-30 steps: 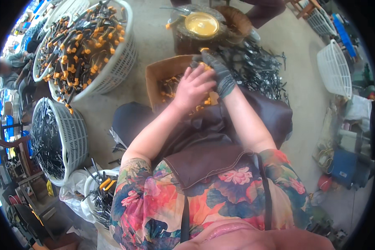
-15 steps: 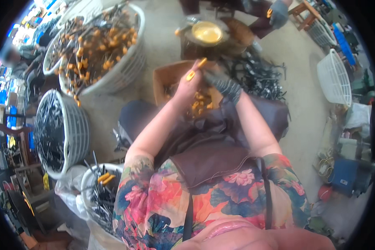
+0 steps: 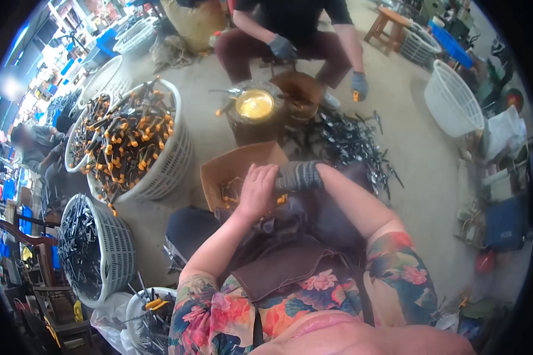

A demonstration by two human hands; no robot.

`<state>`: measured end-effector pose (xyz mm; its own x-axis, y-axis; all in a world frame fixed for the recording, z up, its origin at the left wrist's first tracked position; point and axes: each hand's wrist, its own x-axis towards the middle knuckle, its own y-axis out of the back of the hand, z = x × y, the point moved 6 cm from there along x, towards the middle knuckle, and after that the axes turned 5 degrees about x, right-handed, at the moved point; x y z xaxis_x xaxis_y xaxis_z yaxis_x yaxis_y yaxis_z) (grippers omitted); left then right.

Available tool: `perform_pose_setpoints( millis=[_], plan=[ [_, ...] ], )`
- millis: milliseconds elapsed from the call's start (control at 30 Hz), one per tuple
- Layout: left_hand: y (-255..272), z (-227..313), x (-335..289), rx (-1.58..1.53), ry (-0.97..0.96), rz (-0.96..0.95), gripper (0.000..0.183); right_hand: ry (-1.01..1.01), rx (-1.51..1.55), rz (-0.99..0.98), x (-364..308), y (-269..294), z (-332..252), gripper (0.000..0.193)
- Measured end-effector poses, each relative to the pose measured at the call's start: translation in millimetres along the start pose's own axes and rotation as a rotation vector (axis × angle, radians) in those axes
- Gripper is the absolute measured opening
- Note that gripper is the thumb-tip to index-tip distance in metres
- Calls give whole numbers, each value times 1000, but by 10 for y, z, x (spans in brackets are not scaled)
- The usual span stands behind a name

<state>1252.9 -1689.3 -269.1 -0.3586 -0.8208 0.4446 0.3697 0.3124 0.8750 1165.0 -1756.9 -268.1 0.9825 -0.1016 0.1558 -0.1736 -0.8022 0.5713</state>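
My bare left hand (image 3: 257,192) and grey-gloved right hand (image 3: 297,176) come together over the open brown cardboard box (image 3: 243,161) holding small orange pieces (image 3: 227,201); whether they clamp anything, I cannot tell; left, a white slatted plastic basket (image 3: 175,161) brims with orange-tipped black parts (image 3: 133,136)

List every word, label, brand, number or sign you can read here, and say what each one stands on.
No text can be read anywhere in this view.
Open cardboard box by the hands: no legible print on the sides that show.
Large white basket of orange-ended black pieces: no legible marking.
Blue box at the right: too blurred to tell.
Background clutter at the far left: too small and blurred to read.
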Motion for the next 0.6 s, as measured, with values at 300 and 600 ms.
perform_pose_setpoints(
  millis=[300, 600],
  plan=[
    [-399, -757, -222, -777, 789, 111, 34, -223, 747, 1244, -2100, 1256, 134, 22],
    [-385, -755, 134, -1274, 1071, 20, 20, -1036, -907, 1289, -4308, -169, 3209, 37]
  ],
)
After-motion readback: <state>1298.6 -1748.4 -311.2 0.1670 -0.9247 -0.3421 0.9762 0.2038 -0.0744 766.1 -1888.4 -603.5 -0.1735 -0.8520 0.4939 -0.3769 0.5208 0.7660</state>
